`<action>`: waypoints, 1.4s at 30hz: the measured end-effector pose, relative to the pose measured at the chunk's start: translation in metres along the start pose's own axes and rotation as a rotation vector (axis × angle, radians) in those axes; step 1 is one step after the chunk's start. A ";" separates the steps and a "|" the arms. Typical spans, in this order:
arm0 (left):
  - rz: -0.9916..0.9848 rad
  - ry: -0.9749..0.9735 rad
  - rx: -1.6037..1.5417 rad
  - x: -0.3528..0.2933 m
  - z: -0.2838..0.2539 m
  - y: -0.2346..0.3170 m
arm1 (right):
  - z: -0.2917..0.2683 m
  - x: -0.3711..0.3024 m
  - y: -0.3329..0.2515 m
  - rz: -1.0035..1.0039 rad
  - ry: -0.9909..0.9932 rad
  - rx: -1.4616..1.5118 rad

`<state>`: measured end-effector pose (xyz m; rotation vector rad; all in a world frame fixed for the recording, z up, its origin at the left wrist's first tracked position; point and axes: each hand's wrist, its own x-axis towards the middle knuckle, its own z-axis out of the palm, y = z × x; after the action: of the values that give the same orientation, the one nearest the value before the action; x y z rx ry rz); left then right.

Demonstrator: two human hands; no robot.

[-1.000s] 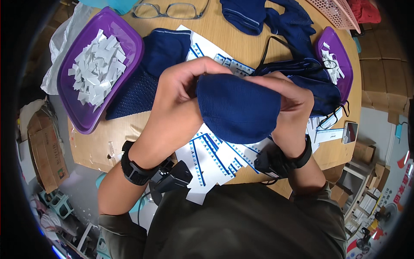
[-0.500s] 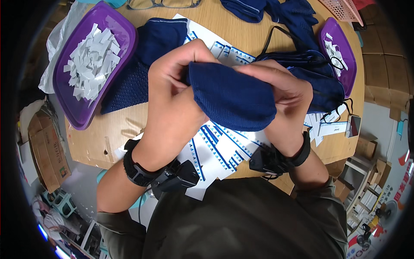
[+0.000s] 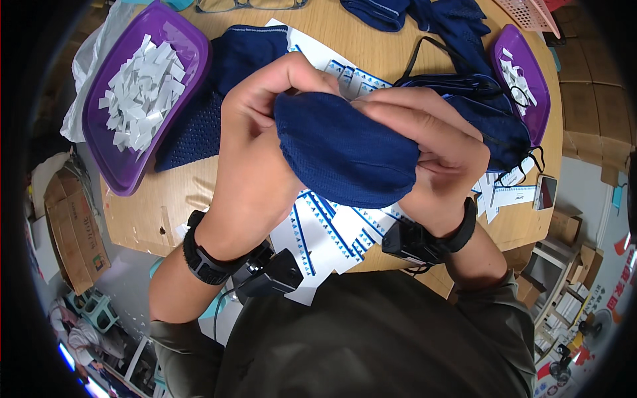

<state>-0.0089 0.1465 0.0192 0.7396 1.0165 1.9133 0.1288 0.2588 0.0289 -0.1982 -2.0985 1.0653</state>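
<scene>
Between both hands, above the middle of the table, is a navy knitted fabric piece (image 3: 345, 149) with a rounded lower edge; its exact kind does not show. My left hand (image 3: 262, 126) grips its upper left part, thumb and forefinger bent at the top edge. On the other side my right hand (image 3: 434, 136) pinches the top edge, its fingers stretched over the cloth. The fingertips nearly meet at the top, and any small thing between them is hidden. White printed cards (image 3: 318, 235) with blue stripes lie spread beneath the hands.
Left stands a purple tray (image 3: 199, 50) of small white slips; another purple tray (image 3: 541, 109) is at right. Navy perforated fabric (image 3: 192, 136) lies beside the left tray, dark blue pieces with black cords (image 3: 491, 126) at right. Glasses (image 3: 249, 5) rest at the far edge.
Both hands keep hold of the navy fabric, which has shifted slightly left and tilted. My right fingers reach further over its top edge.
</scene>
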 end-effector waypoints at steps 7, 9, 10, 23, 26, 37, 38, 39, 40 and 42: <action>-0.132 0.017 -0.161 -0.006 -0.001 0.008 | -0.009 0.005 0.001 -0.132 -0.108 -0.106; -0.214 -0.006 -0.160 -0.008 -0.001 0.013 | -0.014 0.009 -0.002 -0.138 -0.170 -0.093; -0.215 -0.001 -0.160 -0.009 -0.003 0.013 | -0.016 0.011 -0.004 -0.171 -0.221 -0.118; -0.282 0.019 -0.053 -0.010 -0.002 0.005 | -0.025 0.008 -0.001 0.093 -0.173 0.059; -0.111 0.021 0.276 -0.009 0.006 0.013 | -0.025 0.007 0.002 0.166 -0.155 0.190; 0.028 -0.182 0.325 -0.010 0.001 0.019 | -0.034 0.005 0.011 0.347 -0.143 0.448; 0.037 -0.174 0.321 -0.011 0.000 0.016 | -0.033 0.006 0.008 0.362 -0.137 0.457; 0.044 -0.170 0.313 -0.012 0.001 0.012 | -0.032 0.004 0.009 0.361 -0.137 0.458; 0.022 -0.137 0.331 -0.014 0.001 0.011 | -0.030 0.003 0.010 0.334 -0.127 0.424; 0.011 -0.115 0.387 -0.012 0.002 0.012 | -0.024 0.002 0.011 0.332 -0.108 0.399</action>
<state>-0.0066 0.1328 0.0290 1.0616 1.3279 1.6780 0.1415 0.2818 0.0309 -0.3034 -1.9365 1.7016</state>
